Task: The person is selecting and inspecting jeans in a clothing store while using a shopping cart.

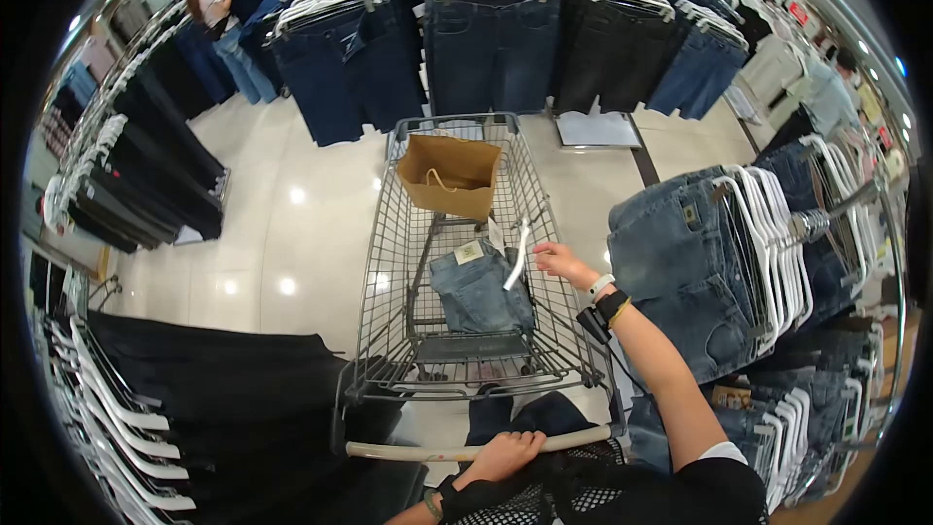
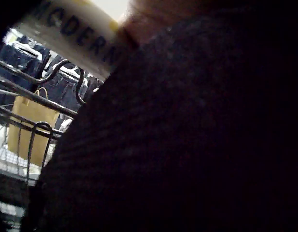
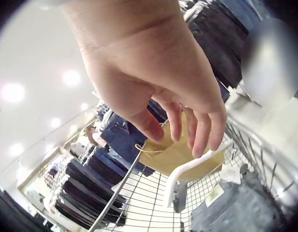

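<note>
My left hand (image 1: pixel 507 454) grips the pale handle (image 1: pixel 374 450) of a shopping cart; in the left wrist view a dark sleeve hides most of it, beside the handle (image 2: pixel 74 31) with its printed letters. Over the cart's right side hangs my right hand (image 1: pixel 564 262), its fingers loosely bent and apart, pinching nothing. Just beyond its fingertips is a white hanger (image 1: pixel 518 258), tilted above folded blue jeans (image 1: pixel 476 287) with a cream label. In the right wrist view, the hanger (image 3: pixel 180 169) lies below the right hand (image 3: pixel 158 72); whether they touch I cannot tell.
An open brown paper bag (image 1: pixel 452 199) stands at the cart's far end. Racks of dark jeans (image 1: pixel 491 49) line the front, black trousers (image 1: pixel 233 399) hang at the left, and blue jeans (image 1: pixel 680 262) hang close on the right. A person (image 1: pixel 228 29) stands at the back left.
</note>
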A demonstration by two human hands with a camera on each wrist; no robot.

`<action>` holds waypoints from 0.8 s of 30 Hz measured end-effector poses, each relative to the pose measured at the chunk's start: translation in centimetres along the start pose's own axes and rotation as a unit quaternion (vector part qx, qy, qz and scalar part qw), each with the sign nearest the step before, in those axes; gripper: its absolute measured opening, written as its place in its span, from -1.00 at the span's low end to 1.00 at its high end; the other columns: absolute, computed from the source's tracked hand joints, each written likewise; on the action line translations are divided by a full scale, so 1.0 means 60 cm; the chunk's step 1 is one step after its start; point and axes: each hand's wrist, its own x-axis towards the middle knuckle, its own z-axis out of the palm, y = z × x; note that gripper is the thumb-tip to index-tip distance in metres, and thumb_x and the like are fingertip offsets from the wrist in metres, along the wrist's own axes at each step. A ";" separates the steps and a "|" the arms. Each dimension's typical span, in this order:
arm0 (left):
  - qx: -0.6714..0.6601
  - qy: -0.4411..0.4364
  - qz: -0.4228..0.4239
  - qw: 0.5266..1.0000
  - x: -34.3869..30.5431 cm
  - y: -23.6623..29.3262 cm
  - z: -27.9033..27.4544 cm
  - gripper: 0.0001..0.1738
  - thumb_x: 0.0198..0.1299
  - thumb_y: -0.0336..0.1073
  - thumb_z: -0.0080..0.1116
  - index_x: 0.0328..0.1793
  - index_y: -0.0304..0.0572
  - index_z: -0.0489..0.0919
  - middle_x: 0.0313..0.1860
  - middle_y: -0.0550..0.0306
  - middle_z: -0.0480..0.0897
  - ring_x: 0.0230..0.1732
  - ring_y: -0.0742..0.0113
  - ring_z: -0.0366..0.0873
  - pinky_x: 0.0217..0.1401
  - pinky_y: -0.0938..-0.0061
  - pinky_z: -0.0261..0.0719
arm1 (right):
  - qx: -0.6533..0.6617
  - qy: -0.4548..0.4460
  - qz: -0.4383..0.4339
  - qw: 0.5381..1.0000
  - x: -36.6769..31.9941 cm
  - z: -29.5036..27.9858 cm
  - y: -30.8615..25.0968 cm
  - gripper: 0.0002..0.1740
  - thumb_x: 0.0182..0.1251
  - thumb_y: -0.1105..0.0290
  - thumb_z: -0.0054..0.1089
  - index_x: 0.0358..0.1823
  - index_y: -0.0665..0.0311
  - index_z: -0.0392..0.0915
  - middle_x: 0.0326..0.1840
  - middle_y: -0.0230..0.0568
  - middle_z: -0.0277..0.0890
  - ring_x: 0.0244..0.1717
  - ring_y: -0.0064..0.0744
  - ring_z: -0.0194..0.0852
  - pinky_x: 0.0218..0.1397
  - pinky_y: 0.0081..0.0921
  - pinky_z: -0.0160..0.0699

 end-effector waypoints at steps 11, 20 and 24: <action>-0.013 -0.053 -0.008 0.999 0.015 -0.045 -0.005 -0.77 -0.02 -0.33 0.19 -0.26 -0.13 0.39 -0.53 0.12 0.53 -0.49 0.12 0.60 -0.42 0.31 0.56 | -0.355 0.183 -0.179 0.899 -0.313 -0.150 -0.008 -0.68 0.20 0.36 0.11 -0.04 0.34 0.49 -0.07 0.05 0.52 -0.01 0.03 0.46 0.09 -0.22 0.42; -0.019 -0.065 -0.022 0.997 0.043 -0.065 -0.008 -0.73 -0.02 -0.30 0.24 -0.25 -0.16 0.41 -0.51 0.06 0.59 -0.49 0.05 0.61 -0.46 0.24 0.56 | -0.358 0.673 -0.209 0.612 -0.553 -0.268 0.008 -0.74 0.10 0.58 0.11 -0.13 0.32 0.48 -0.12 -0.06 0.46 -0.01 -0.02 0.37 0.07 -0.24 0.34; 0.010 -0.081 -0.045 0.996 0.045 -0.073 -0.011 -0.71 -0.04 -0.27 0.26 -0.24 -0.13 0.42 -0.52 0.07 0.58 -0.51 0.04 0.60 -0.50 0.22 0.54 | -0.347 0.674 -0.166 0.630 -0.567 -0.306 0.072 -0.69 0.10 0.51 0.22 -0.09 0.34 0.47 -0.10 -0.06 0.39 -0.02 0.00 0.31 0.06 -0.21 0.33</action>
